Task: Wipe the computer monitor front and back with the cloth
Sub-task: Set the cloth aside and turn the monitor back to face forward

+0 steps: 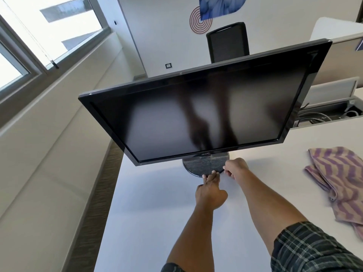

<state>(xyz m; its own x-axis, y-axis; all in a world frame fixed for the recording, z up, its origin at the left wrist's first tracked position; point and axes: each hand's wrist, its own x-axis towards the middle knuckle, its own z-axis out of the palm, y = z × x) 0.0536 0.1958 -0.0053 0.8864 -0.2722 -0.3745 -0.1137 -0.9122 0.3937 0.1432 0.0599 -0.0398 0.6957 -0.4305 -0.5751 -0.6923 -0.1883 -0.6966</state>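
A black computer monitor [196,118] stands on a round black base [202,165] on the white desk [157,213], its dark screen facing me. My left hand [210,193] reaches forward, its straight fingertips touching the front rim of the base. My right hand [235,167] is at the base's right edge with its fingers curled on the rim. The cloth [339,177], striped purple and beige, lies crumpled on the desk to the right, apart from both hands.
A black office chair [227,42] stands behind the monitor. A cable tray with wires [324,114] sits at the back right of the desk. Windows [29,46] and a ledge run along the left side.
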